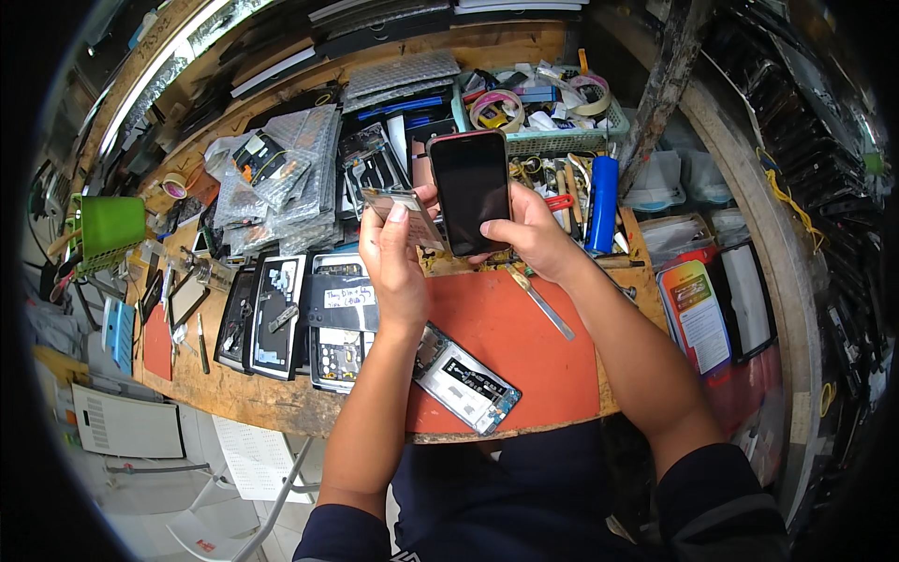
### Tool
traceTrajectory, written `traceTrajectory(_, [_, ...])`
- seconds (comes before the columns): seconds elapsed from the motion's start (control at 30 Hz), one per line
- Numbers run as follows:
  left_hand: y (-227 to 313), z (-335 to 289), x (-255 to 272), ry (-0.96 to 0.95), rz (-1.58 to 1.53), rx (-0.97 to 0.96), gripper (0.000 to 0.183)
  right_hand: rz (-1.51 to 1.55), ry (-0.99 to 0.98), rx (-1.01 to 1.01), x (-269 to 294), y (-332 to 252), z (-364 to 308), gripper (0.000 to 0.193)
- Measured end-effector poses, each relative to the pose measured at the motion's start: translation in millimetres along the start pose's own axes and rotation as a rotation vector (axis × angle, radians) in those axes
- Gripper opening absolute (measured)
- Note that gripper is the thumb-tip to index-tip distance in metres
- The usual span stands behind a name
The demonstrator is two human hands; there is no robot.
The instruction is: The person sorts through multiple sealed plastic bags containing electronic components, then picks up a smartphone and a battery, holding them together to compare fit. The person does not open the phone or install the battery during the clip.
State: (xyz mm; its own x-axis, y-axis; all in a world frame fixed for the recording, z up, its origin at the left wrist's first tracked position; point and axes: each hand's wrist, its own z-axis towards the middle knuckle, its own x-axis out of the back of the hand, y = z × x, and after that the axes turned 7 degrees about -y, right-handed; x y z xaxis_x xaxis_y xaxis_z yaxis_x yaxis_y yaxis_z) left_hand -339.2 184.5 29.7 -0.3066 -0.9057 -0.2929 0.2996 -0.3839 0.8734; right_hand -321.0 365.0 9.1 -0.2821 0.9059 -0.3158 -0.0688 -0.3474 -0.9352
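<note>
My right hand grips a smartphone with a dark screen and a reddish edge, its thumb lying on the lower part of the glass. Beside it, my left hand pinches a thin, flat, partly see-through rectangular piece whose exact kind I cannot make out. Both are held up above the workbench. Below them on a red mat lies an opened phone with its inner parts showing. A slim metal hand tool rests on the mat near my right forearm.
Opened tablets or large phones stand left of my left forearm, one with a handwritten label. Bubble-wrap packages are piled behind. A green basket holds tape rolls and small parts. A blue cylinder stands among tools at right.
</note>
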Motion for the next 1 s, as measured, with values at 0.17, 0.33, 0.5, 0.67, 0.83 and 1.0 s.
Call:
traceTrajectory(0.17, [0.6,0.4,-1.2,0.006,0.016,-0.009,0.04,-0.036,-0.015,0.005,1.8,2.2,1.1,0.037])
traceTrajectory(0.33, [-3.3,1.0,2.8,0.003,0.013,-0.014,0.04,0.04,0.029,-0.017,-3.8,-1.0,2.0,0.027])
traceTrajectory(0.5, [-1.7,0.4,1.0,-0.004,-0.012,-0.009,0.039,0.048,0.007,0.0,-0.5,4.1,3.1,0.025])
traceTrajectory(0.67, [-1.1,0.3,2.0,0.001,0.005,0.002,0.038,0.041,-0.02,-0.011,2.6,4.6,3.3,0.027])
traceTrajectory(0.83, [-2.5,1.3,1.6,0.001,-0.002,-0.01,0.039,0.005,0.023,0.01,2.7,7.1,2.1,0.026])
traceTrajectory(1.0, [-2.4,0.0,1.2,0.014,-0.022,0.0,0.039,0.04,0.022,-0.009,-2.1,2.6,2.5,0.026])
